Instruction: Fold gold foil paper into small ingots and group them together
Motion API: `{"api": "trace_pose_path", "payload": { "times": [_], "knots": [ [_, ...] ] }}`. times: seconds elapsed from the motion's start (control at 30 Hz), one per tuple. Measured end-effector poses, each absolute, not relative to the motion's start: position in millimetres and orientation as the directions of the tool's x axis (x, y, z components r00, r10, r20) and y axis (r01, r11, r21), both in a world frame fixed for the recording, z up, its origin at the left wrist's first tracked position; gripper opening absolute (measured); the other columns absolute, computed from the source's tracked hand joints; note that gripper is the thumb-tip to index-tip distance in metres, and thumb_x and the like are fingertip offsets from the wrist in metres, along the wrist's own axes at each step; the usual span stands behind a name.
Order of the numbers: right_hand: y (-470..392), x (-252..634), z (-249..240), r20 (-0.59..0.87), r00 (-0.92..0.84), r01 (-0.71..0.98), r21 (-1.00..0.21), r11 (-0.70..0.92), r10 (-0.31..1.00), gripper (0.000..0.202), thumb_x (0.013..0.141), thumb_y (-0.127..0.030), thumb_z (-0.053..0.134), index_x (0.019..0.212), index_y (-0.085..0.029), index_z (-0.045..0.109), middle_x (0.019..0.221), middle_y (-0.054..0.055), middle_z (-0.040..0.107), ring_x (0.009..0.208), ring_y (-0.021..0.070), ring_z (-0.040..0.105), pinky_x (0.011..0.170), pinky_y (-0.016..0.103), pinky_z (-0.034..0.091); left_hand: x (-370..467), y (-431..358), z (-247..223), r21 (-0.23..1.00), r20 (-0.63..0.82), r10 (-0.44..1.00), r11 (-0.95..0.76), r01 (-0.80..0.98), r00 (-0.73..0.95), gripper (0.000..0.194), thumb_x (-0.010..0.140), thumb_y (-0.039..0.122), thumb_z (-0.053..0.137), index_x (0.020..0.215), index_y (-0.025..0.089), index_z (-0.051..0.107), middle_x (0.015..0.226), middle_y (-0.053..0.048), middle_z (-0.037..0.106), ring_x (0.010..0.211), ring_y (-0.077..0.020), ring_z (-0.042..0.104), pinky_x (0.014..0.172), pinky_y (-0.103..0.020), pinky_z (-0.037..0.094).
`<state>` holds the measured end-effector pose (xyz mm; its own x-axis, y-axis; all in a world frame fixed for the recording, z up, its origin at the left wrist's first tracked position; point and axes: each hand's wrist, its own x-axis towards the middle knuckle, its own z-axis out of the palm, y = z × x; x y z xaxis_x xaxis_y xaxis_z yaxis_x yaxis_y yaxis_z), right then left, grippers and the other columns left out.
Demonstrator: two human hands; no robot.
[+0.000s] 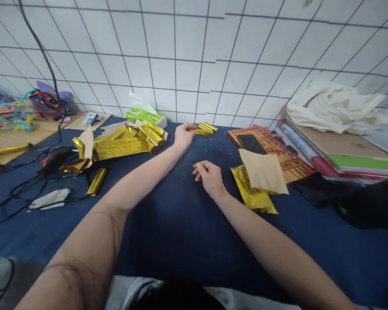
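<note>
My left hand (183, 136) reaches to the back of the blue-covered table, its fingers closed at the near end of a small group of gold foil rolls (207, 127). It appears to pinch one roll there, though the fingertips partly hide it. Closer to me, my right hand (210, 176) hovers over the cloth with loosely bent, parted fingers and nothing in them. To its right lies a crinkled gold foil sheet (250, 193), partly under a tan paper square (264, 170).
A heap of gold foil (123, 144) lies left of my left arm, near a green tissue pack (144, 115). Black cables (16, 187) and a loose gold roll (97, 181) are further left. Patterned orange boards (278, 157) and stacked folders (355, 159) stand right. A tiled wall (194, 51) closes the back.
</note>
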<state>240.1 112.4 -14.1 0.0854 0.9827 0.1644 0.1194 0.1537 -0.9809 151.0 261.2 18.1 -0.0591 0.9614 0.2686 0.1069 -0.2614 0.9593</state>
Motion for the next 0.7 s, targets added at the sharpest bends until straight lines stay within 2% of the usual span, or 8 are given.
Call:
{"api": "trace_pose_path", "payload": {
  "times": [0.1,0.23,0.4,0.47,0.53,0.6,0.7],
  "knots": [
    [113.1,240.2,-14.1,0.168,0.072,0.145,-0.977,0.156,0.983,0.020,0.077,-0.032,0.048,0.073,-0.016,0.060,0.058,-0.002,0.057,0.041,0.0072,0.049,0.044,0.020,0.040,160.7,278.8,10.9,0.948,0.277,0.959,-0.261,0.181,-0.066,0.018,0.063,0.008,0.058,0.080,0.009,0.066,0.071,-0.004,0.065,0.061,-0.0120,0.058,0.063,-0.024,0.046],
    [112.8,240.0,-12.1,0.167,0.068,0.171,-0.973,0.154,0.984,0.019,0.077,-0.031,0.047,0.072,-0.017,0.059,0.057,-0.003,0.056,0.040,0.0072,0.049,0.043,0.020,0.039,171.1,292.8,6.4,0.923,0.280,0.960,-0.269,0.275,-0.002,0.033,0.068,0.008,0.055,0.100,0.008,0.064,0.086,-0.009,0.068,0.068,-0.0144,0.062,0.066,-0.026,0.048],
    [112.7,239.2,-10.3,0.166,0.062,0.174,-0.973,0.153,0.984,0.019,0.077,-0.031,0.047,0.071,-0.017,0.059,0.057,-0.003,0.055,0.040,0.0071,0.049,0.042,0.020,0.038,169.0,288.6,2.5,0.835,0.298,0.942,-0.335,0.437,0.153,0.046,0.072,0.007,0.053,0.117,0.011,0.057,0.109,-0.010,0.064,0.094,-0.0205,0.062,0.082,-0.030,0.046],
    [113.3,239.2,-11.0,0.169,0.058,0.172,-0.973,0.157,0.984,0.019,0.077,-0.031,0.047,0.071,-0.017,0.059,0.056,-0.003,0.055,0.040,0.0070,0.048,0.042,0.020,0.039,162.8,280.9,1.3,0.768,0.301,0.930,-0.367,0.525,0.209,0.046,0.074,0.009,0.052,0.119,0.009,0.054,0.121,-0.014,0.057,0.109,-0.0239,0.054,0.092,-0.033,0.040],
    [114.0,239.6,-12.0,0.170,0.058,0.175,-0.972,0.158,0.984,0.020,0.077,-0.032,0.047,0.071,-0.016,0.059,0.056,-0.003,0.056,0.040,0.0070,0.048,0.042,0.020,0.038,155.5,271.5,0.3,0.683,0.302,0.916,-0.400,0.611,0.263,0.048,0.074,0.014,0.055,0.123,0.009,0.051,0.133,-0.015,0.045,0.124,-0.0261,0.041,0.101,-0.036,0.031],
    [114.6,240.0,-12.9,0.165,0.061,0.176,-0.973,0.152,0.984,0.021,0.077,-0.033,0.048,0.072,-0.016,0.059,0.057,-0.003,0.056,0.040,0.0070,0.048,0.042,0.020,0.038,148.2,262.6,-0.6,0.596,0.284,0.909,-0.417,0.687,0.305,0.056,0.075,0.022,0.058,0.129,0.010,0.044,0.141,-0.015,0.035,0.131,-0.0272,0.029,0.106,-0.040,0.021],
    [115.1,240.5,-13.4,0.157,0.061,0.172,-0.974,0.145,0.986,0.021,0.077,-0.034,0.048,0.071,-0.016,0.059,0.056,-0.003,0.056,0.039,0.0068,0.048,0.042,0.020,0.038,136.2,255.0,-1.6,0.478,0.228,0.921,-0.389,0.788,0.316,0.066,0.078,0.036,0.056,0.135,0.011,0.033,0.143,-0.016,0.029,0.135,-0.0289,0.018,0.107,-0.049,0.011]
  ]
}}
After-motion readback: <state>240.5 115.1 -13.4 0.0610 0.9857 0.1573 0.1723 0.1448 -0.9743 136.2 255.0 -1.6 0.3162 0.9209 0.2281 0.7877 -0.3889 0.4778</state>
